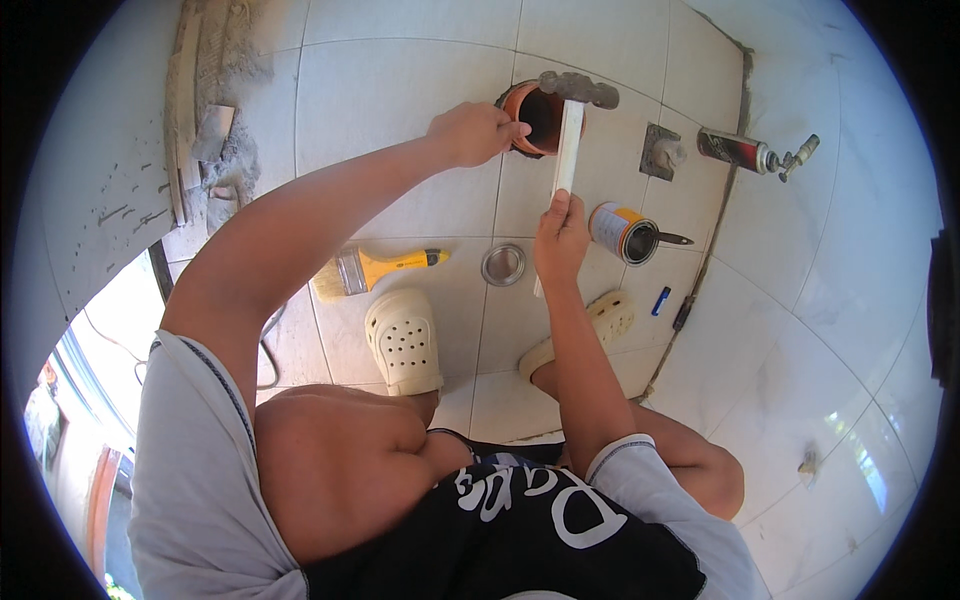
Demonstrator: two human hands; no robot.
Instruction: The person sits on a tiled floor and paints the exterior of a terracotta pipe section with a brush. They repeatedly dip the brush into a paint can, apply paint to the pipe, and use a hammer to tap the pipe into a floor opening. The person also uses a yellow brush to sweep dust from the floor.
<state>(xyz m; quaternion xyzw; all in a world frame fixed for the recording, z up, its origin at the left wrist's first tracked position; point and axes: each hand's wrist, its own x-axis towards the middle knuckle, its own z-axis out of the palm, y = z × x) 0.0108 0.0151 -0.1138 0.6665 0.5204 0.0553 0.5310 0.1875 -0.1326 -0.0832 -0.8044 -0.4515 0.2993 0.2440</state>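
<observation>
Right hand (562,237): clamped around the pale handle of the hammer (568,155), whose head overlaps the right rim of the orange pipe (514,102) in view. Left hand (470,135): at the pipe's left rim, thumb across its opening; whether clamped cannot be told. Nearer the person than the pipe: round metal piece (503,265), wide paintbrush (390,268). Right of the pipe: open can (613,224), canister (733,150) with nozzle
</observation>
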